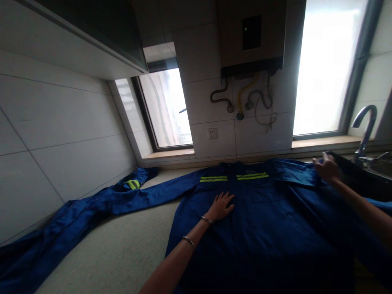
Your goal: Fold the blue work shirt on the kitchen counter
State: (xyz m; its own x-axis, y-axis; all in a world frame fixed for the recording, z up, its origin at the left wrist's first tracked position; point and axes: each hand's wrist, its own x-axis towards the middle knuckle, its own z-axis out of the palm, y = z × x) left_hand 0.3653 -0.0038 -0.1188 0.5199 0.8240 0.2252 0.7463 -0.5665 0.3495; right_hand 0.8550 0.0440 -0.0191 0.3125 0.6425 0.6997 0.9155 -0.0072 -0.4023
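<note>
Looking at a dark blue work jacket [257, 220] laid out front-up on the pale speckled table [128, 245], collar end toward the tiled wall [266, 134]. Seeing two yellow-green strips [213, 179] across the chest of the jacket, plus a small mark above one of them, too blurry to read.

Got the left hand [219, 206] palm-down on the jacket, around mid-chest, a little below the strips. Showing fingers spread a bit and resting flat on the cloth. Also spotting two bracelets [189, 241] on that arm.

Got the right hand [327, 168] over at the right side of the jacket, by the upper sleeve [297, 171]. Showing bent fingers there, but pretty blurred, so can't tell if pinching the sleeve or just touching it.

Left of the jacket, seeing the other sleeve [171, 192] stretched out to more blue cloth [92, 212] along the side wall, with a yellow-green band [134, 184] on it. Can't tell if joined to the jacket or separate.

Right of the jacket, seeing a sink [382, 168] and a curved faucet [369, 122]. Behind and above the jacket, noticing a socket [212, 133], a boxy wall unit [252, 36] with pipes [240, 100] underneath, and bright windows [327, 69] on either side.
</note>
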